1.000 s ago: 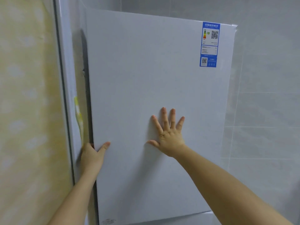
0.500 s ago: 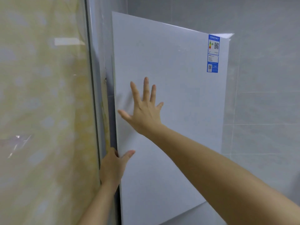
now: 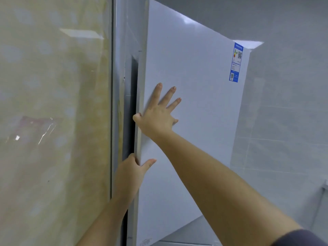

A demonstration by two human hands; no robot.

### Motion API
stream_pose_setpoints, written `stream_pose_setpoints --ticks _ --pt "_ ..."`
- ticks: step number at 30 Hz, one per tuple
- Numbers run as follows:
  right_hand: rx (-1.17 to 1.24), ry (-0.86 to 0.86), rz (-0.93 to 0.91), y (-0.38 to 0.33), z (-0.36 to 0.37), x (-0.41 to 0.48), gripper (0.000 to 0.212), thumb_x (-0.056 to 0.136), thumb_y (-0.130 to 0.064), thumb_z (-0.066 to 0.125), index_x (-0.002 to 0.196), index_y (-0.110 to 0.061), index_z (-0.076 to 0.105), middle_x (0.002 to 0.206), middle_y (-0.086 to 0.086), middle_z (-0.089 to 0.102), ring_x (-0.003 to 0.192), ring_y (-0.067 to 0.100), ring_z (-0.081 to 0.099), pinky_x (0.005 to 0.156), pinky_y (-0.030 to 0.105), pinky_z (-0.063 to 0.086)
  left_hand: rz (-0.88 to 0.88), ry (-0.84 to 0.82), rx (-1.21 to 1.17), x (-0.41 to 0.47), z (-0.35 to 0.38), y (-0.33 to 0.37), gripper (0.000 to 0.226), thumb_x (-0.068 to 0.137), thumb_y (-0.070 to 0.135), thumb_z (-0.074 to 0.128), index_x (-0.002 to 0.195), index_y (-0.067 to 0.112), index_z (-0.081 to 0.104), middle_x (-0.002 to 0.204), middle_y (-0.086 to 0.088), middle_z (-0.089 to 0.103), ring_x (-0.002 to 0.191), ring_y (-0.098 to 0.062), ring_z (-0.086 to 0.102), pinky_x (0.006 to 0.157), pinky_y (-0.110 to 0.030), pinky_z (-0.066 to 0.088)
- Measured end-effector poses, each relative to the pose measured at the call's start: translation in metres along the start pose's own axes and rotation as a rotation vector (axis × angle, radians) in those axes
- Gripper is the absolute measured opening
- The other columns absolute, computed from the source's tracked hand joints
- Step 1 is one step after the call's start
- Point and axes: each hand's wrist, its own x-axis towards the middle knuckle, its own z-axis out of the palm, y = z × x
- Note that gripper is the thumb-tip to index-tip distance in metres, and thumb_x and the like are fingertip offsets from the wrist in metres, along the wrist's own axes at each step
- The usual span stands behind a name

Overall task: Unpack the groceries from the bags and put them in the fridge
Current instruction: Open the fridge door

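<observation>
The white fridge door stands ajar, and a dark gap shows beside its left edge. The left hand grasps that left edge low down, with the fingers hooked behind it out of sight and the thumb on the front face. Above it, the right hand lies flat on the door's front near the same edge, fingers straight and spread, thumb touching the edge. A blue label sits at the door's top right corner.

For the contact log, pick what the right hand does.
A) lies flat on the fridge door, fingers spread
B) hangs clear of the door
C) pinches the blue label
A: the right hand rests open on the fridge door, fingers spread, well left of the blue label.
</observation>
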Motion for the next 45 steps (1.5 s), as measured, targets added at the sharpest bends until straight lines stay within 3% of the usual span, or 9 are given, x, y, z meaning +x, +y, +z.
stream_pose_setpoints --ticks 12,20,25,28,31,33,37,40,45 --pt "0.084 -0.048 -0.131 0.062 -0.091 -0.06 0.105 0.08 -0.036 0.051 0.147 -0.024 -0.029 0.155 0.007 -0.034 0.144 0.042 -0.021 0.097 0.063 0.042 0.351 -0.108 -0.23 -0.067 -0.02 0.013 0.047 0.094 0.052 0.034 0.066 0.016 0.044 0.055 0.003 0.045 0.048 -0.011 0.042 0.049 -0.031 0.032" --pt "0.148 -0.035 -0.202 0.119 -0.159 -0.093 0.102 0.079 -0.034 0.048 0.15 -0.019 -0.024 0.16 0.001 -0.024 0.148 0.022 -0.018 0.111 0.037 0.018 0.718 -0.301 0.054 -0.066 0.03 0.024 0.04 0.101 0.036 0.037 0.131 0.014 0.05 0.134 0.001 0.049 0.113 -0.018 0.053 0.087 -0.039 0.051" --pt "0.148 -0.077 -0.202 0.151 -0.199 -0.112 0.099 0.08 -0.034 0.043 0.149 -0.015 -0.025 0.16 -0.004 -0.022 0.15 0.014 -0.005 0.121 0.043 0.015 1.024 -0.426 0.01 -0.077 0.049 0.044 0.067 0.1 0.052 0.012 0.091 0.012 0.065 0.1 0.0 0.063 0.088 -0.018 0.059 0.087 -0.033 0.046" --pt "0.147 -0.095 -0.173 0.169 -0.222 -0.123 0.097 0.083 -0.04 0.043 0.151 -0.016 -0.022 0.162 -0.003 -0.014 0.15 0.01 0.002 0.122 0.039 0.015 1.203 -0.443 0.058 -0.081 0.056 0.056 0.052 0.101 0.044 0.021 0.08 0.018 0.06 0.073 0.005 0.06 0.065 -0.014 0.055 0.11 -0.028 0.033" --pt "0.166 -0.012 -0.08 0.18 -0.234 -0.143 0.092 0.089 -0.049 0.048 0.155 -0.019 -0.01 0.163 -0.004 0.001 0.149 0.008 0.01 0.122 0.039 0.017 1.266 -0.413 0.116 -0.093 0.065 0.074 0.045 0.099 0.043 0.026 0.075 0.022 0.057 0.061 0.007 0.057 0.054 -0.014 0.052 0.079 -0.019 0.048" --pt "0.183 0.135 -0.001 0.181 -0.231 -0.162 0.095 0.09 -0.046 0.059 0.155 -0.023 -0.007 0.163 -0.005 0.006 0.147 0.005 0.013 0.12 0.034 0.02 1.317 -0.338 0.152 -0.108 0.067 0.089 0.039 0.095 0.04 0.033 0.065 0.023 0.052 0.049 0.009 0.05 0.041 -0.01 0.046 0.041 -0.015 0.021" --pt "0.084 0.393 0.177 0.182 -0.215 -0.194 0.108 0.085 -0.035 0.072 0.152 -0.033 -0.012 0.159 -0.006 0.009 0.123 -0.011 0.022 0.094 0.019 0.029 1.325 -0.221 0.161 -0.139 0.083 0.121 0.034 0.089 0.034 0.052 0.057 0.024 0.052 0.039 0.009 0.046 0.028 -0.01 0.04 0.036 -0.016 0.013" --pt "0.003 0.487 0.268 0.206 -0.221 -0.2 0.103 0.088 -0.026 0.069 0.153 -0.028 -0.011 0.154 -0.002 0.019 0.111 0.001 0.032 0.084 0.018 0.029 1.251 -0.315 0.243 -0.169 0.09 0.15 0.021 0.1 0.03 0.047 0.087 0.019 0.06 0.069 0.002 0.065 0.058 -0.019 0.061 0.045 -0.025 0.027" --pt "-0.039 0.51 0.353 0.259 -0.244 -0.198 0.096 0.092 -0.025 0.064 0.154 -0.013 -0.009 0.163 0.001 0.004 0.146 0.012 0.009 0.097 0.007 0.011 1.256 -0.62 0.044 -0.176 0.104 0.18 0.04 0.099 0.052 0.031 0.107 0.022 0.055 0.098 0.0 0.068 0.09 -0.024 0.062 0.064 -0.03 0.035"
